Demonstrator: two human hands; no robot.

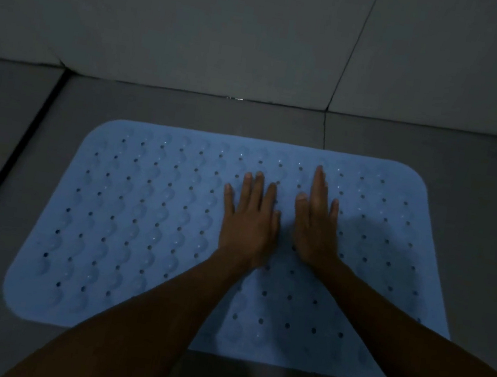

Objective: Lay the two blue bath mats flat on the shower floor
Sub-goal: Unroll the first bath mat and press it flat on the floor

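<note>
A blue bath mat (146, 222) lies flat on the grey shower floor (479, 195) at frame centre (only one shows). The left hand (249, 220) and right hand (317, 226) press on it side by side, fingers straight and slightly spread.

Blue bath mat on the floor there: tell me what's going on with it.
A person is kneeling or bending over one blue bath mat spread flat on the grey tiled shower floor, close to the wall. The left hand and the right hand lie side by side near the mat's middle, fingers straight, palms down, pressing it. The mat's visible edges look flat. Only one mat is in view; the second is not in the picture.
</note>
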